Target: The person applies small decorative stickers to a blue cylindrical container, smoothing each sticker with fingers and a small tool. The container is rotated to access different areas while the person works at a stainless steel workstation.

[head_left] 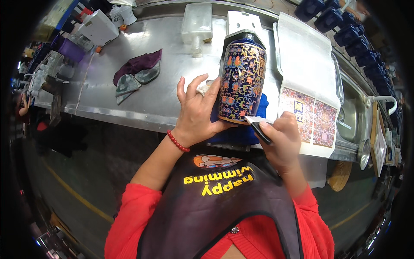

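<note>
A dark blue bottle, covered in a colourful floral pattern with gold bands, lies tilted with its neck pointing away from me. My left hand steadies its lower left side, the thumb reaching under the base. A small white wad shows between the fingers of that hand. My right hand grips a black-handled blade, whose pale tip touches the bottle's patterned lower edge. Beneath the bottle is a blue cloth, partly hidden. To the right lies a sheet of printed floral decals.
A metal worktable carries purple and grey cloths, a clear square bottle and a white box. White paper covers a tray. A sink sits at right, below a row of dark blue vessels.
</note>
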The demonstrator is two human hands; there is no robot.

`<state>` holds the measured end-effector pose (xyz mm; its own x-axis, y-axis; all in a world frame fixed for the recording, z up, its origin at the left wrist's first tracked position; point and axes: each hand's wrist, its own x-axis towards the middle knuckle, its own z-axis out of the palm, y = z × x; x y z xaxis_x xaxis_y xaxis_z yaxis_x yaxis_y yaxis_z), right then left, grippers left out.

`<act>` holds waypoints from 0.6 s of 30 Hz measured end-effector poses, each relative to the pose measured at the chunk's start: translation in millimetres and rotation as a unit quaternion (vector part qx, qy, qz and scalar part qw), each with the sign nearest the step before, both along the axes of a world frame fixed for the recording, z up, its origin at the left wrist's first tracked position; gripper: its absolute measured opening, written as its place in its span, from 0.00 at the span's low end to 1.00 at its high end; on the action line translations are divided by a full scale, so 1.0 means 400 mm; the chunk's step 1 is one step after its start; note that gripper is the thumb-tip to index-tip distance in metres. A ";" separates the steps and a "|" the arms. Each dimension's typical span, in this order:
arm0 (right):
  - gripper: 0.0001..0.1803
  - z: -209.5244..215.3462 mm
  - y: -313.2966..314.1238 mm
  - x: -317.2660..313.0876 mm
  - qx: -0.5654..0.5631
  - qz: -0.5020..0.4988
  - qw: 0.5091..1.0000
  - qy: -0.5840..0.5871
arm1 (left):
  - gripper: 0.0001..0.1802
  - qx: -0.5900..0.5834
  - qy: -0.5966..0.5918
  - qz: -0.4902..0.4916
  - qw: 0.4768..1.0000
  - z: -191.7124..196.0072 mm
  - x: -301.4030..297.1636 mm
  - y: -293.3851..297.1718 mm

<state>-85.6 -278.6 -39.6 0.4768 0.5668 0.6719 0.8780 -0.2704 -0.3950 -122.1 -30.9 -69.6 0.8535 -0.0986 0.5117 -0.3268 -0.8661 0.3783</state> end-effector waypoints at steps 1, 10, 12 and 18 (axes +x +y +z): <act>0.21 0.003 -0.002 0.003 -0.043 -0.012 0.999 -0.003 | 0.60 0.007 0.009 -0.001 1.000 0.010 -0.001 0.002; 0.17 0.002 0.011 0.009 0.021 -0.083 0.990 0.116 | 0.61 0.009 0.013 0.029 0.999 0.036 -0.013 -0.019; 0.20 -0.001 0.021 0.009 -0.017 -0.065 0.998 0.020 | 0.62 -0.030 0.003 0.008 1.000 0.028 -0.003 -0.021; 0.17 0.039 -0.002 0.010 0.011 0.059 0.984 0.170 | 0.63 0.047 -0.003 0.008 0.999 0.036 -0.009 -0.005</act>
